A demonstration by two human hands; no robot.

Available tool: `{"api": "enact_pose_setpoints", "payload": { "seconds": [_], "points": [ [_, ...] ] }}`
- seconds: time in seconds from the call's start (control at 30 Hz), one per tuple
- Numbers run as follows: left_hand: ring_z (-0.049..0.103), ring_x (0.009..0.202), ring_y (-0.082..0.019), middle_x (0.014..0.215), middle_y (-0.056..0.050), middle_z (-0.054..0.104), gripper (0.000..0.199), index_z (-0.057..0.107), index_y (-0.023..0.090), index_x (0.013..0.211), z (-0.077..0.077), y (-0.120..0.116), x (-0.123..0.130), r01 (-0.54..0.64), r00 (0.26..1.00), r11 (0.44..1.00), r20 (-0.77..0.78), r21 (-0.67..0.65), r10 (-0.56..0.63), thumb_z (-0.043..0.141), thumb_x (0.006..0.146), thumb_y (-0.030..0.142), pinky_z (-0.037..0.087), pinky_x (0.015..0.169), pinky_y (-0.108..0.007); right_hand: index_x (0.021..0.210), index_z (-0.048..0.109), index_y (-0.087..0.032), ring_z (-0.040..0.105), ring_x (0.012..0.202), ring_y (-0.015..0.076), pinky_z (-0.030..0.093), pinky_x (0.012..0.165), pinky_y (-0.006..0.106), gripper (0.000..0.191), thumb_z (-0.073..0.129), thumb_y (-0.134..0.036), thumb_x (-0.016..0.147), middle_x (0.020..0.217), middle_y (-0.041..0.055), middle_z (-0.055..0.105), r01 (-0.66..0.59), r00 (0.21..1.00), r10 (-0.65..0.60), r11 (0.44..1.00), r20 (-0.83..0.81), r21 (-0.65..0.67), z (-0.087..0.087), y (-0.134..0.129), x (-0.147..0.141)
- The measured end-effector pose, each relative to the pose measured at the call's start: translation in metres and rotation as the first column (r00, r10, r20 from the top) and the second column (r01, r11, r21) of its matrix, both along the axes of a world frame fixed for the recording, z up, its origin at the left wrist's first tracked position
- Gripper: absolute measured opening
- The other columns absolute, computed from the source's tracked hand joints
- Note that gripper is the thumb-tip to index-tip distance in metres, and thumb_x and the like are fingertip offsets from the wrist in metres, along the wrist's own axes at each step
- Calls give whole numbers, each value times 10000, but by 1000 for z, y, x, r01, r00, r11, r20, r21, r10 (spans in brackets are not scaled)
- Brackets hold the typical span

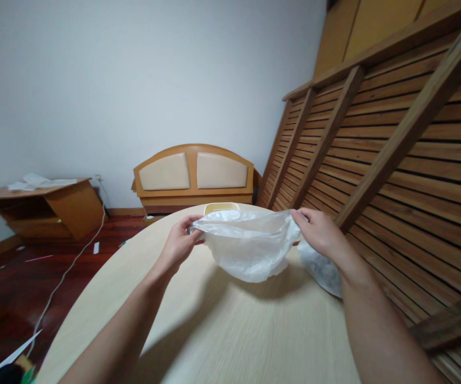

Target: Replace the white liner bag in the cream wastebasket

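A thin white plastic bag (pixel 248 256) is stretched between my two hands just above the round table (pixel 254 330). My left hand (pixel 181 239) pinches the left end of its rim. At the opposite end of the rim, my right hand (pixel 314 230) is closed on the plastic. The bag's mouth gapes a little along the top, and its rounded bottom hangs toward me. Behind it, a yellow tray-like container (pixel 221 206) with a pale rim is partly hidden by the bag. Beside my right wrist lies a whitish round bundle (pixel 320 269), half covered by my forearm.
A wooden headboard (pixel 192 168) with cream panels leans at the wall. Large slatted wooden panels (pixel 374 149) slope along the right. On the left are a low wooden cabinet (pixel 66 213) with white sheets on top, a white cable (pixel 70 266) and scraps on the dark red floor.
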State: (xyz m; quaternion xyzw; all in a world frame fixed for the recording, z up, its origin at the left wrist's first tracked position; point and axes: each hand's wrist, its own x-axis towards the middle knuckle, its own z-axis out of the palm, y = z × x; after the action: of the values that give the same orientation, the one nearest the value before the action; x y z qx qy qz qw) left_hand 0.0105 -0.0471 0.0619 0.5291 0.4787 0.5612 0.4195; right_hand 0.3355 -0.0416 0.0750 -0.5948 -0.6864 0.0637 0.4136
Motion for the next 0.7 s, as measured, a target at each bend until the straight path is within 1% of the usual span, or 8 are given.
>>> {"api": "enact_pose_setpoints", "payload": {
  "seconds": [0.13,0.23,0.3,0.37,0.47,0.57,0.63,0.7],
  "points": [
    [599,674,-146,758,-22,652,409,655,131,860,-3,3,-3,-61,998,998,-31,-12,61,775,547,365,546,567,-254,607,544,-222,553,606,183,401,569,283,405,434,-497,884,591,7,572,13,996,-9,999,-84,45,4,1,2],
    [595,635,-138,720,-9,639,376,622,140,810,-4,4,-3,-68,998,997,-5,-33,68,766,547,368,541,542,-250,665,589,-215,580,633,194,443,616,302,393,452,-506,891,639,20,614,5,997,-2,999,-77,36,5,0,4],
    [591,608,-130,703,-3,633,379,606,142,796,-4,3,-3,-67,998,997,17,-33,67,767,551,382,535,529,-246,822,665,-200,644,741,228,492,707,340,361,475,-497,901,789,62,699,32,998,-28,997,-53,66,6,-2,0],
    [587,585,-123,689,2,630,369,596,143,790,-4,3,-1,-61,998,998,32,-21,62,760,561,382,532,522,-243,1068,679,-184,665,979,284,506,875,413,400,510,-507,905,1058,126,723,47,999,-51,985,17,168,8,-7,-9],
    [583,570,-121,680,3,632,326,594,144,785,-5,1,2,-48,998,999,36,-8,49,734,571,347,526,511,-236,1365,548,-183,470,1352,348,319,1139,553,655,578,-610,870,1427,163,561,-91,965,16,955,260,281,10,-17,-31],
    [584,574,-122,685,2,638,302,604,143,789,-5,-1,6,-32,999,999,36,-19,33,714,570,319,525,509,-235,1468,446,-211,360,1439,376,175,1189,637,905,697,-695,745,1506,149,496,-294,869,199,944,453,149,5,-25,-53],
    [585,576,-124,686,1,639,301,609,142,789,-4,-3,9,-18,999,1000,37,-26,19,714,568,317,529,515,-243,1456,462,-212,394,1419,371,210,1186,620,936,762,-667,695,1472,151,532,-384,805,307,922,508,53,1,-27,-63],
    [585,575,-127,685,0,640,300,611,142,784,-3,-4,11,-6,999,1000,41,-23,7,721,566,315,531,520,-251,1436,485,-219,487,1354,339,326,1146,556,827,787,-541,737,1433,140,574,-418,787,364,908,498,-3,-2,-26,-68]
  ]
}}
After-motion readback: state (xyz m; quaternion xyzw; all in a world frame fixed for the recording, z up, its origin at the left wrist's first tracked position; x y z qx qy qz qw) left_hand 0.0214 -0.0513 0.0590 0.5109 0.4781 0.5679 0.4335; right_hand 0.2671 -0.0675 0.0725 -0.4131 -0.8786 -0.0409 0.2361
